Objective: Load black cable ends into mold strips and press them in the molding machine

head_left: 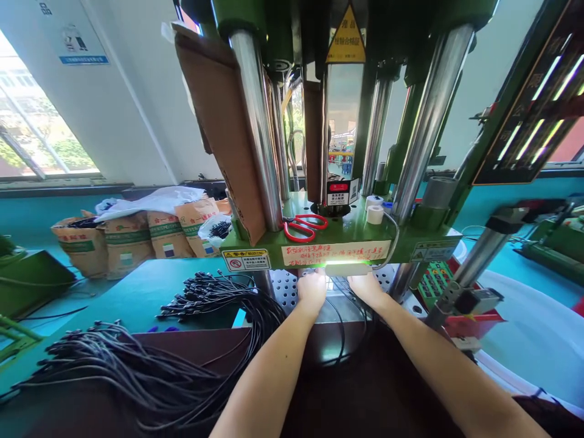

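Observation:
Both hands reach under the green plate (337, 234) of an upright press. My left hand (311, 287) is over the press's metal bed (335, 311), its fingers hidden beneath the plate's front edge. Close by on the right, my right hand (366, 286) is in the same gap, its fingertips also out of sight. Thin black cables (342, 322) run from between the hands and hang over the front of the bed. Whether either hand grips them cannot be seen. A lit lamp bar (349, 269) sits just above the hands.
Bundles of black cables (132, 371) lie to the left, with another bundle (205, 298) behind. Red-handled scissors (305, 227) and white rolls (375, 214) rest on the press plate. Steel columns (258, 128) flank it. Paper sacks (128, 243) stand at the back left; a white tub (533, 340) is right.

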`<state>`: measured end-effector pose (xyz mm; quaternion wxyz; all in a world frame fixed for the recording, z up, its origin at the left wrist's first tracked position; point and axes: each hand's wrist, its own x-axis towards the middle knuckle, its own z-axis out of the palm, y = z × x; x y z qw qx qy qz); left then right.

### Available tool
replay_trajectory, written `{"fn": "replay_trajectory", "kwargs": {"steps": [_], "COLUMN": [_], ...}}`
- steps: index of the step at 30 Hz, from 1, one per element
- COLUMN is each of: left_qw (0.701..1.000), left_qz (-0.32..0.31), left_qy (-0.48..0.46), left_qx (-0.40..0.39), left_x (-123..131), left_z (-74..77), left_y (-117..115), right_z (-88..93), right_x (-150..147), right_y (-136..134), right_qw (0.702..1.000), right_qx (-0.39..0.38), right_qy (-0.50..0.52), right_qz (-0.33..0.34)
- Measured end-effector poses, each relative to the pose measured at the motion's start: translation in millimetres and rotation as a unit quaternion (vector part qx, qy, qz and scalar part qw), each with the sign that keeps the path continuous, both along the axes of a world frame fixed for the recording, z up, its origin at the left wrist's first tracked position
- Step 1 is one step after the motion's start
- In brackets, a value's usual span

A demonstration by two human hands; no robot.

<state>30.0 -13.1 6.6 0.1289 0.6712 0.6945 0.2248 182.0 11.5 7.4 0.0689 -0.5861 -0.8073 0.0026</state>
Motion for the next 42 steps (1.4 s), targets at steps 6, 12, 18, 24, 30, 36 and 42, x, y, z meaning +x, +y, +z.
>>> {"fn": "replay_trajectory", "kwargs": {"steps": [6,12,18,24,30,36,42], "left_qw": [0.997,0.995,0.991,0.99,0.986,0.983,0.984], "left_qz": [-0.001,-0.008,0.006,0.013,0.026,-0.004,-0.002], "left_qy": [0.016,0.035,0.063,0.086,0.098,0.119,0.116], "left_qx": [0.072,0.096,0.114,0.111,0.129,0.142,0.138], "left_x": [19,23,20,21,18,11,8], "left_z": [-1.3,-9.3,-17.4,-12.8,-2.9,-7.2,-11.4], "left_y": [-2,4,9,11,4,-8,-8], "right_z": [8.3,-1.2,-10.6,-10.9,2.2,-2.7,-9.8], "right_x": [-10,-12,-19,-22,-23,-38,-44], "right_y": [-12,-8,3,6,0,-4,-1], "right_qw": [0.998,0.997,0.994,0.99,0.982,0.978,0.977], "right_qx": [0.048,0.068,0.103,0.133,0.175,0.196,0.205], "right_qy": [-0.027,-0.042,-0.024,-0.01,-0.009,-0.012,-0.025], "right_qz": [0.004,0.006,0.023,0.039,0.066,0.072,0.054]}}
